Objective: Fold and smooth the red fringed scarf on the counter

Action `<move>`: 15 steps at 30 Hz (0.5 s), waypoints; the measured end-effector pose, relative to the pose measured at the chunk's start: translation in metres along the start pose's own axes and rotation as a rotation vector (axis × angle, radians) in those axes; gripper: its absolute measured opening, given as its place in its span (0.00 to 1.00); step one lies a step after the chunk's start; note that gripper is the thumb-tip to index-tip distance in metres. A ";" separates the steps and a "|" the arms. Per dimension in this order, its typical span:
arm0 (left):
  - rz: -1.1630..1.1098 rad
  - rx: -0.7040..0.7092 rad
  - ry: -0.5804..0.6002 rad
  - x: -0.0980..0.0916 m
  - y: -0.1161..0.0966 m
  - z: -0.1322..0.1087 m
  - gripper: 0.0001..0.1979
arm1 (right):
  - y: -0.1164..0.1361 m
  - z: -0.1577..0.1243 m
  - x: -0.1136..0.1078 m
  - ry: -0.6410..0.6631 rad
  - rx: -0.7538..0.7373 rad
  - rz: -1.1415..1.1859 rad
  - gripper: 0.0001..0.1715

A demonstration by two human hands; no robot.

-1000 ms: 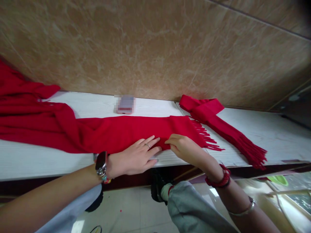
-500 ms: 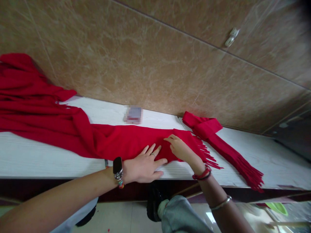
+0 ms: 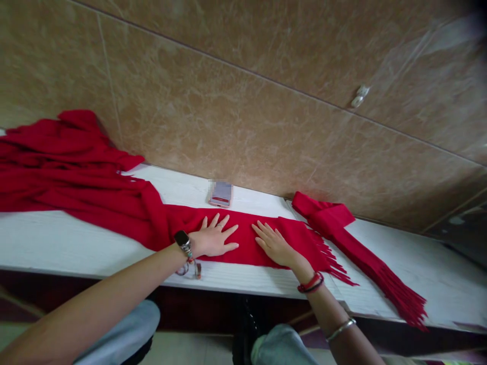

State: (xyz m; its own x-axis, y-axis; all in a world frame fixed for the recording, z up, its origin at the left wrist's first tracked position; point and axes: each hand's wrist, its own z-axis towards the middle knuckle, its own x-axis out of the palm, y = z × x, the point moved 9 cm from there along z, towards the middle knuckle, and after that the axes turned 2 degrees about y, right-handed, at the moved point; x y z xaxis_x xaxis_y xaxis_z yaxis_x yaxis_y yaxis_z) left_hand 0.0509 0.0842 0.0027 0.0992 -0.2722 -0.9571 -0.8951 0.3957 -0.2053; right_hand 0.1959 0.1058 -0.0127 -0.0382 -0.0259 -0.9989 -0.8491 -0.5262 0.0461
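Note:
A long red scarf [image 3: 243, 238] with a fringed right end lies along a narrow white bench. My left hand [image 3: 213, 238] rests flat on it with fingers spread. To its right, my right hand [image 3: 274, 244] also lies palm down on the cloth, fingers stretched out. Leftward, the fabric runs into a large rumpled heap of red cloth [image 3: 76, 157]. Just right of the fringe lies another red scarf [image 3: 353, 243], narrow and folded over at its top, its own fringe hanging at the front edge.
Behind the scarf, a phone-like object [image 3: 220, 194] lies near the wall, partly blurred out. Brown marbled tiles [image 3: 228, 111] rise along the back of the white bench [image 3: 125, 258]. My knees are below its front edge.
My left hand has slid left across the scarf, fingers spreading. My right hand has gone from pointing fingers to lying flat. The camera view has shifted a little.

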 end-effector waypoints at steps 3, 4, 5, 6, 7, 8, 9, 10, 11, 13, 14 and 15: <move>-0.017 -0.003 0.019 0.002 -0.002 -0.001 0.35 | 0.000 -0.001 -0.001 0.018 0.011 0.011 0.28; -0.024 -0.010 0.027 0.002 -0.002 -0.001 0.35 | 0.001 0.000 -0.004 0.016 0.024 0.023 0.28; -0.033 -0.018 0.036 0.002 -0.003 0.000 0.35 | 0.002 0.004 -0.008 -0.001 0.042 0.037 0.28; -0.043 -0.026 0.042 0.002 -0.002 0.000 0.36 | 0.006 0.008 -0.013 -0.030 0.057 0.051 0.28; -0.051 -0.030 0.044 0.002 -0.001 0.001 0.36 | 0.011 0.014 -0.018 -0.065 0.066 0.062 0.28; -0.054 -0.029 0.039 0.001 0.000 0.003 0.37 | 0.018 0.021 -0.022 -0.100 0.065 0.068 0.28; -0.053 -0.025 0.027 0.000 0.002 0.004 0.39 | 0.026 0.028 -0.025 -0.126 0.055 0.071 0.29; -0.049 -0.028 0.015 -0.002 0.005 0.005 0.41 | 0.035 0.036 -0.026 -0.134 0.041 0.072 0.29; -0.044 -0.035 0.009 -0.002 0.009 0.006 0.43 | 0.042 0.042 -0.024 -0.128 0.029 0.071 0.29; -0.039 -0.058 0.014 -0.003 0.016 0.007 0.47 | 0.053 0.053 -0.017 -0.092 0.011 0.055 0.28; -0.041 -0.072 0.025 -0.003 0.020 0.006 0.48 | 0.054 0.056 -0.013 -0.075 0.010 0.042 0.28; -0.043 -0.082 0.041 -0.002 0.022 0.006 0.49 | 0.052 0.057 -0.010 -0.063 0.016 0.026 0.28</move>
State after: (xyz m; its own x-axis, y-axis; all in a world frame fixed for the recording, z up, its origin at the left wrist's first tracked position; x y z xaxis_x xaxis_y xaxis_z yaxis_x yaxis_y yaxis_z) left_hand 0.0337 0.0987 -0.0008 0.1219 -0.3238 -0.9383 -0.9231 0.3103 -0.2270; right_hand 0.1223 0.1267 -0.0005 -0.0933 0.0140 -0.9955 -0.8555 -0.5126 0.0729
